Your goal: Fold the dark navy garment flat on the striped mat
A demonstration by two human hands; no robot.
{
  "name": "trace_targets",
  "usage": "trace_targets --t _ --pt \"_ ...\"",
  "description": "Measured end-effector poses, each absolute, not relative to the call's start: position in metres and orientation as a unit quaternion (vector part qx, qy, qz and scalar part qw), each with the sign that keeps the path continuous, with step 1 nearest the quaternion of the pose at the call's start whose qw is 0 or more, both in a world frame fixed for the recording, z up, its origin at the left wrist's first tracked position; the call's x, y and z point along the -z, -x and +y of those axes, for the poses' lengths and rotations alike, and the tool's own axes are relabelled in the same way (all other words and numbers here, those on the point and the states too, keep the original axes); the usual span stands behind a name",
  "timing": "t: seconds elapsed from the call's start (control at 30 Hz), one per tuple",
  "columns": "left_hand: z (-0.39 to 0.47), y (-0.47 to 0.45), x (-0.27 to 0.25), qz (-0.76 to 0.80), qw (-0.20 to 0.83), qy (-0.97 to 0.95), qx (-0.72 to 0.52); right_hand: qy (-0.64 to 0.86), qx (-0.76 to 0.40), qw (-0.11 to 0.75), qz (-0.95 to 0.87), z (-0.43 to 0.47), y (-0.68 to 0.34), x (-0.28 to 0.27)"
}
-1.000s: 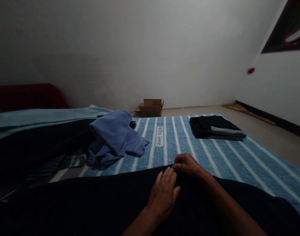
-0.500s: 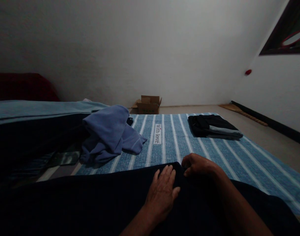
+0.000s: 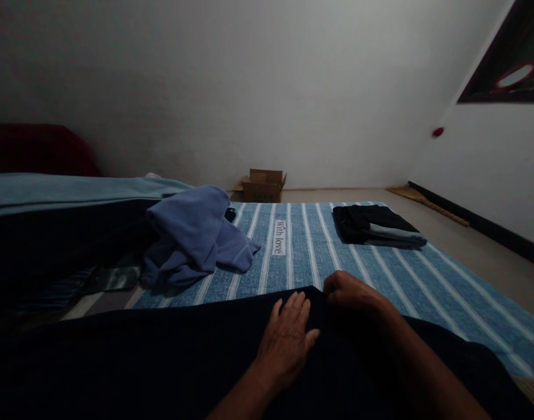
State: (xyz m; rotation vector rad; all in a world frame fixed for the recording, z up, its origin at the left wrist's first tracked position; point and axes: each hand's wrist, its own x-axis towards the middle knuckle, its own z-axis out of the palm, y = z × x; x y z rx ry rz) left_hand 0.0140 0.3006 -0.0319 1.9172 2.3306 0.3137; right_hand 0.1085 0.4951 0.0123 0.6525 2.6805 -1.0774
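Note:
A dark garment, nearly black, stretches across the front of the bed; its kind does not show in the dim light. My left hand lies flat on it near its far edge, fingers extended and thumb out to the side. Just to the right, my right hand is curled with bent fingers, pinching the garment's far edge. The fingertips of that hand are partly hidden behind its knuckles and the cloth.
A blue striped bedsheet covers the bed. On it lie a crumpled blue-purple cloth and folded dark clothes. More clothes are piled at left. An open cardboard box stands beyond, by the wall.
My right hand's fingers have closed in on the garment's edge. My left hand stays flat in nearly the same place. The view has shifted slightly.

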Motion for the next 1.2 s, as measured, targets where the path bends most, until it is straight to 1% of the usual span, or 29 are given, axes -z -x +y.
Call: trace_targets --t 0.2,0.4,0.67,0.73,0.87,1.03,1.2 --pt "0.301 -0.014 0.031 0.769 0.063 -0.627 -0.108 -0.239 0.354 0.055 0.902 0.496 -0.115 -0.008" --pt "0.302 -0.016 0.027 0.775 0.067 -0.619 -0.107 -0.257 0.308 0.003 0.916 0.488 -0.127 0.007" --pt "0.308 -0.02 0.017 0.792 0.08 -0.598 -0.089 -0.265 0.251 -0.03 0.931 0.488 -0.132 0.019" --pt "0.314 -0.026 0.01 0.806 0.067 -0.581 -0.089 -0.264 0.244 -0.037 0.933 0.487 -0.132 0.02" --pt "0.328 -0.038 0.003 0.835 0.004 -0.544 -0.083 -0.264 0.238 -0.048 0.933 0.486 -0.132 0.021" --pt "0.334 -0.041 0.013 0.841 -0.073 -0.524 -0.114 -0.263 0.237 -0.052 0.934 0.485 -0.133 0.021" --pt "0.331 -0.038 0.019 0.838 -0.075 -0.522 -0.14 -0.268 0.235 -0.046 0.933 0.482 -0.133 0.016"
